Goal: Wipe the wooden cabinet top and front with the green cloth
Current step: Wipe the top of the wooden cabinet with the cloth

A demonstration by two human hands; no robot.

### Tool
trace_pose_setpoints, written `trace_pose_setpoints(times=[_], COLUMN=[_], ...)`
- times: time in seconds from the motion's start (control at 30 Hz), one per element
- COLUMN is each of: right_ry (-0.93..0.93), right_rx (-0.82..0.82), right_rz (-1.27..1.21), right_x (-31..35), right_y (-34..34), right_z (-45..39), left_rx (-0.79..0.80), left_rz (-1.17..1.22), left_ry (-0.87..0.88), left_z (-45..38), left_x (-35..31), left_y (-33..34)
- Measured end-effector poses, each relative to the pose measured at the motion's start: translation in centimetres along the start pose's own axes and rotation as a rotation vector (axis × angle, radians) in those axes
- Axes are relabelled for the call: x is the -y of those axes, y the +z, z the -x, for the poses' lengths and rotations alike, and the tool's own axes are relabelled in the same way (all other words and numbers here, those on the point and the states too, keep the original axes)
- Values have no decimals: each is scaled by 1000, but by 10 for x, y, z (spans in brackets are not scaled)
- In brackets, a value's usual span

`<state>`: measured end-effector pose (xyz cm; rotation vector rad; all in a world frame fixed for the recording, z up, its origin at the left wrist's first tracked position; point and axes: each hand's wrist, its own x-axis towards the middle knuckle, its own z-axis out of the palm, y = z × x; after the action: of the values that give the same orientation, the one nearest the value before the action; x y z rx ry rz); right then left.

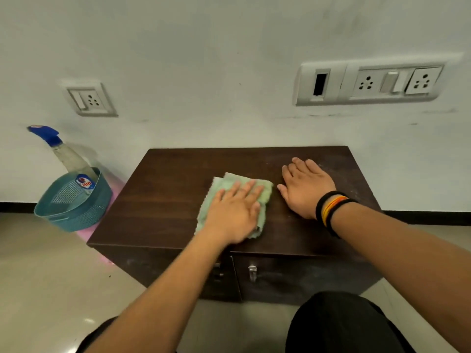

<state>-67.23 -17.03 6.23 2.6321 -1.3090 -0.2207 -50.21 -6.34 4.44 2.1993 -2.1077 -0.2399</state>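
Observation:
A low dark wooden cabinet [163,200] stands against the wall, its top facing me and its two front doors with metal handles below. The green cloth [224,186] lies spread on the middle of the top. My left hand [234,212] presses flat on the cloth, fingers together and pointing away. My right hand [304,188] rests flat on the bare wood just right of the cloth, fingers apart, holding nothing. Faint dust shows on the top's right side.
A teal perforated basket [74,207] holding a spray bottle [66,156] with a blue nozzle sits on something pink on the floor, left of the cabinet. Wall sockets [369,82] are above. My dark-clothed knee [339,324] is in front of the cabinet.

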Motion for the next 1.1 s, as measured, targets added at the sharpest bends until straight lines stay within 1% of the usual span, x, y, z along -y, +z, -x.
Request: trace_pose_setpoints(times=[0.03,0.1,0.13,0.17,0.2,0.23,0.3,0.33,0.4,0.43,0.47,0.53,0.57,0.6,0.63,0.67,0.73,0.77,0.8,0.87,0.93,0.97,1.03,1.07,1.1], right_ry=[5,18,33,51,65,70,61,54,51,60,75,92,87,78,69,63,62,58,54,38,36,37,46,49,47], right_rx=[21,42,43,46,48,45,16,12,26,23,24,47,49,44,48,66,80,77,76,77,77,91,115,122,128], right_rz=[10,3,-9,-24,-42,-58,-82,-96,-131,-152,-183,-265,-286,-289,-292,-299,-316,-320,-321,-313,-297,-301,-327,-341,-349], right_x=[-6,-18,-22,-25,-26,-26,-28,-30,-36,-37,-38,-39,-40,-44,-49,-53,-62,-63,-66,-68,-70,-71,-73,-73,-73], right_y=[-2,2,5,7,9,11,11,10,13,17,21,25,26,28,30,32,37,38,38,38,39,40,40,40,40], right_z=[7,24,32,37,40,42,46,51,68,77,85,90,90,91,93,98,110,115,117,116,114,115,116,117,117], left_rx=[9,-25,-47,-42,-46,-47,-3,7,-12,-27,-21,-19,-14,0,9,6,-19,-12,-3,-27,23,42,13,0,6], left_rz=[-17,-45,-82,-69,-33,-18,-2,-26,-63,-91,-84,-26,-10,5,-14,-29,-37,-54,-35,-2,1,-14,-18,-49,-48], left_ry=[-77,-137,-99,-20,67,111,78,13,-82,-76,-13,133,157,149,104,45,-7,8,58,170,157,106,37,30,62], left_z=[0,32,52,63,58,43,7,1,26,47,60,46,26,5,-8,-7,25,43,51,29,-12,-21,-2,17,34], left_x=[15,19,2,-20,-33,-39,-24,-11,-4,-16,-35,-64,-70,-67,-58,-50,-51,-63,-77,-94,-87,-77,-63,-68,-79], left_y=[-3,7,12,16,20,20,7,3,10,15,17,20,18,14,8,8,17,19,19,22,15,10,15,18,19])
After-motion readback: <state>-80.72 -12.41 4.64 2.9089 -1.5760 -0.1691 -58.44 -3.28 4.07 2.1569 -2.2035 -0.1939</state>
